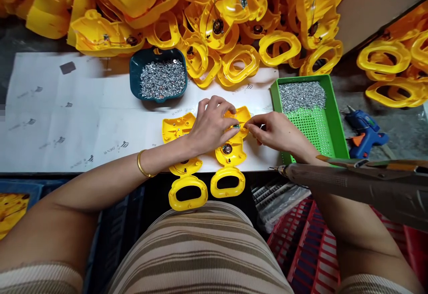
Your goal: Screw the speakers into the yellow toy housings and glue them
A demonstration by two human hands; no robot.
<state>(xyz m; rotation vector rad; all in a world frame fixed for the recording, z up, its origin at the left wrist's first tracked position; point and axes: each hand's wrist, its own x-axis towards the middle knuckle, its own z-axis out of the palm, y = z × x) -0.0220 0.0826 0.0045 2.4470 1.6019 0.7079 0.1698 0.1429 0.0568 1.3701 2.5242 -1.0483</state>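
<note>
Two yellow plastic shells lie side by side at the front of the white-covered table. Inside the right shell (241, 150) are a round speaker (227, 149) and a small green circuit board (236, 126). My left hand (214, 122) bends over this shell, its thumb and forefinger closed about the circuit board. At the shell's right edge my right hand (272, 130) is pinched; whatever its fingertips hold is too small to make out. My left hand and forearm partly cover the left shell (174, 127). Below the shells are two yellow oval rings, the left ring (172, 199) and the right ring (216, 190).
A dark bin (134, 78) of small screws stands behind my left hand; a green basket (336, 116) with more metal pieces is at right. An electric screwdriver (351, 185) hangs over my right forearm. A blue glue gun (364, 129) lies beyond. Yellow parts (240, 62) heap at the back.
</note>
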